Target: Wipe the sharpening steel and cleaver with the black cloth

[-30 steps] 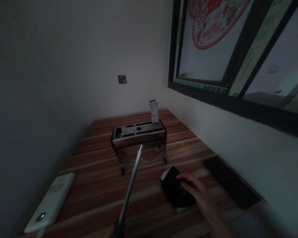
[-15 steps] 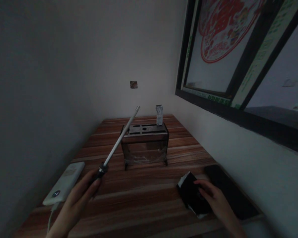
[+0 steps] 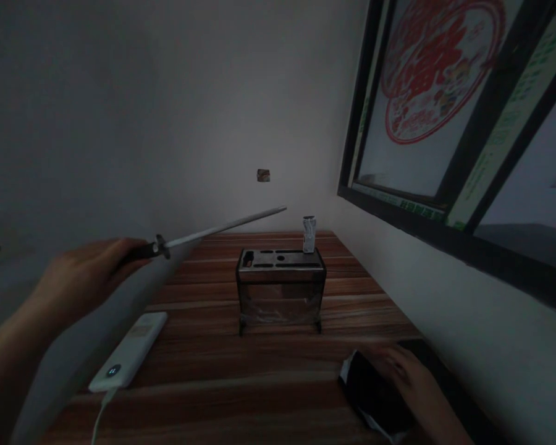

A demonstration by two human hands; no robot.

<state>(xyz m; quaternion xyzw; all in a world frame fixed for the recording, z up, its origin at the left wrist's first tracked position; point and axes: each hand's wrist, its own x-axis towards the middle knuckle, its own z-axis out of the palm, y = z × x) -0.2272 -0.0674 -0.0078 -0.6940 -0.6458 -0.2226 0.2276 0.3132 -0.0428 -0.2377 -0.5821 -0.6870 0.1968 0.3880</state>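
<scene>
My left hand (image 3: pixel 81 281) is raised at the left, closed round the dark handle of a long sharpening steel (image 3: pixel 222 227). The rod points right and slightly up, its tip above a slotted knife block (image 3: pixel 280 290) with a metal top and clear walls on the wooden table (image 3: pixel 204 377). My right hand (image 3: pixel 405 374) rests low at the right, fingers curled over a black object with a white edge (image 3: pixel 370 398) lying on the table.
A white power bank (image 3: pixel 130 352) with a cable lies at the left of the table. A small crumpled silver packet (image 3: pixel 309 233) stands behind the block. A dark flat slab lies along the right wall, under a window with a red decoration (image 3: pixel 435 68).
My left hand has lifted the steel from low over the table up to the left, swinging its tip to point right above the block. My right hand has stayed on the black object.
</scene>
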